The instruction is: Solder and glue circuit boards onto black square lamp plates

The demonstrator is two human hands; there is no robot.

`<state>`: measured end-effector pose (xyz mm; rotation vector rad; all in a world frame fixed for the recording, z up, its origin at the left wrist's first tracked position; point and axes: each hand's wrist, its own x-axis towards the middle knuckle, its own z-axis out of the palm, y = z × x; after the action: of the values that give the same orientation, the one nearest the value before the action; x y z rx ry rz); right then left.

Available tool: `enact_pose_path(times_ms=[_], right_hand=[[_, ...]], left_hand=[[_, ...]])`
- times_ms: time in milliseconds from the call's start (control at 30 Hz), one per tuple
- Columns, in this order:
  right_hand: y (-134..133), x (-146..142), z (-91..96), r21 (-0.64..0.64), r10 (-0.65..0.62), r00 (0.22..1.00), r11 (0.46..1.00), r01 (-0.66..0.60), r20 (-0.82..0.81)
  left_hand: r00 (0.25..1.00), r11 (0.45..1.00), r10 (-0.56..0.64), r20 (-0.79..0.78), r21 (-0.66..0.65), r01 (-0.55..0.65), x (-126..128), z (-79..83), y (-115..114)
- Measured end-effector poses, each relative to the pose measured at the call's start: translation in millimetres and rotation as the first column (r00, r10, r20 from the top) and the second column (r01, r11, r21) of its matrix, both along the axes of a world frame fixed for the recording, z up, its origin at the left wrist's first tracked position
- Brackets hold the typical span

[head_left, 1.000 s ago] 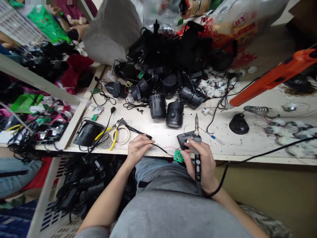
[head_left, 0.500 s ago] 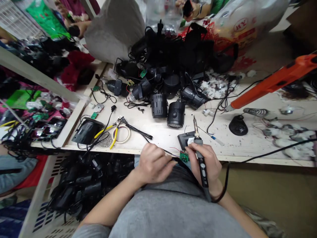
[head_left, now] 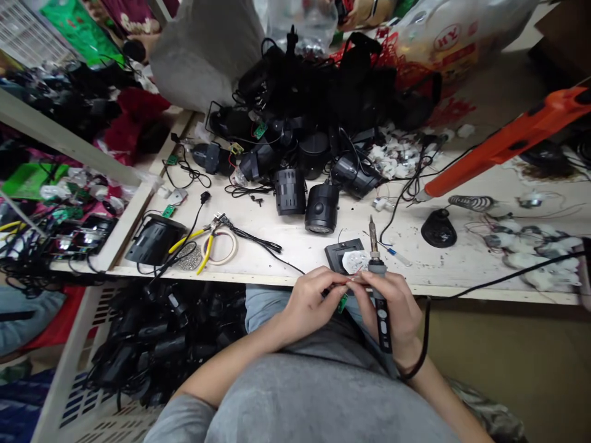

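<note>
My right hand [head_left: 396, 307] is closed around a soldering iron [head_left: 381, 311], its metal tip pointing up and away from me. Thumb and fingertips of that hand also meet thin wires in front of my body. My left hand [head_left: 311, 304] pinches the wire end of a black cable [head_left: 290, 264], close against the right fingertips. Below the fingers, a small green circuit board [head_left: 342, 303] is partly hidden. Just beyond my hands, at the table edge, lies a black square part [head_left: 333, 253] with a white round piece [head_left: 355, 263] on it.
Yellow-handled pliers [head_left: 205, 253] and a tape roll [head_left: 233, 252] lie left. Black lamp housings [head_left: 322, 209] pile up behind. An orange tool [head_left: 503, 144] slants in from the right, near a coiled spring [head_left: 471, 202]. A crate [head_left: 69, 394] of black parts stands below left.
My left hand has moved right, and its fingertips now meet those of my right hand. The circuit board has become more covered. The white round piece shows more fully.
</note>
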<state>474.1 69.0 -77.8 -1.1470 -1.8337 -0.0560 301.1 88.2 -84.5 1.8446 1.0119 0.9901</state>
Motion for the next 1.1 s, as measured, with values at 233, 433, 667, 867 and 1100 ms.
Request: enact_pose_path(times_ms=[233, 433, 667, 867, 1100], right_hand=[[-3.5, 6.5, -4.5, -0.048, 0.071, 0.996, 0.996, -0.074, -0.051], [5.3, 29.0, -14.6, -0.052, 0.022, 1.0, 0.998, -0.022, 0.005], [33.6, 51.0, -40.0, -0.157, 0.189, 0.979, 0.972, -0.175, 0.08], [38.5, 26.2, -44.4, -0.101, 0.145, 0.989, 0.985, -0.142, 0.019], [34.5, 22.8, -48.6, -0.096, 0.111, 0.994, 0.989, -0.109, 0.015]], left_hand=[[0.995, 0.993, -0.074, -0.062, -0.101, 0.068, 2.3, -0.6, 0.7], [0.974, 0.897, 0.139, 0.178, -0.44, -0.047, 7.5, -17.7, -0.2], [0.944, 0.847, 0.292, 0.153, -0.499, -0.181, 10.1, -30.2, 1.8], [0.908, 0.752, 0.382, 0.169, -0.628, -0.2, 12.2, -24.3, 4.3], [0.91, 0.734, 0.369, 0.189, -0.661, -0.16, 11.3, -22.2, 5.7]])
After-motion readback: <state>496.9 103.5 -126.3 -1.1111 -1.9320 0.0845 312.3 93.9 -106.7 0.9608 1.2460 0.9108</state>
